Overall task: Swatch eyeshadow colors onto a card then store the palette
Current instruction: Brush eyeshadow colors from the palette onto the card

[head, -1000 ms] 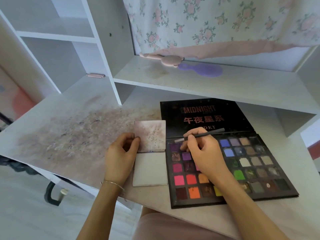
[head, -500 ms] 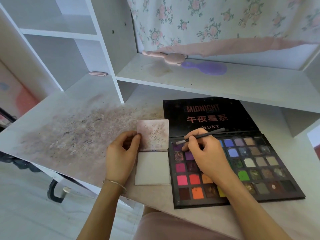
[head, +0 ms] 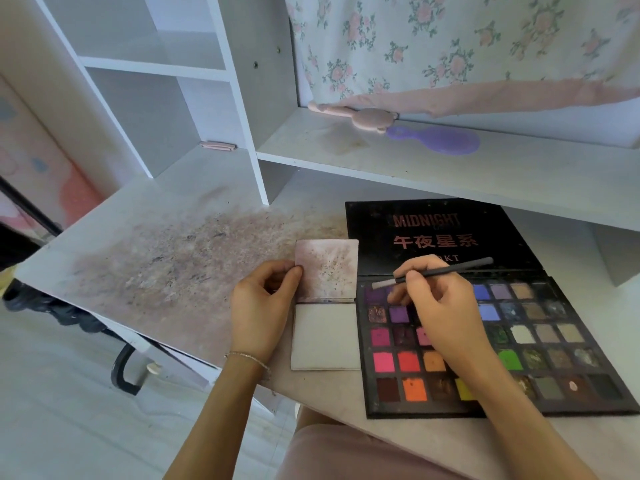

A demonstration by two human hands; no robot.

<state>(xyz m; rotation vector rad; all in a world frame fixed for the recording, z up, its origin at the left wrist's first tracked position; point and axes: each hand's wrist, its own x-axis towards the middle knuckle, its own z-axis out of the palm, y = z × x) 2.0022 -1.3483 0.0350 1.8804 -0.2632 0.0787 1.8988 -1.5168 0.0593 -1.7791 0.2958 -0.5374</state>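
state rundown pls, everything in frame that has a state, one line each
eyeshadow palette: open, lid flat on the desk
brush: held level, tip over the top-left purple pan
right hand: grips the brush
card: opened out flat, upper half smudged, lower half blank
left hand: pinches the card's left edge
purple hairbrush: lying on the shelf
pink hairbrush: lying on the shelf

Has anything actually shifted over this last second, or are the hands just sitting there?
Very little. The right hand keeps its grip on the brush, tip hovering by the purple pans at the top left of the palette; only the camera drifted slightly. The left hand still pinches the edge of the stained card. Nothing was picked up or let go.
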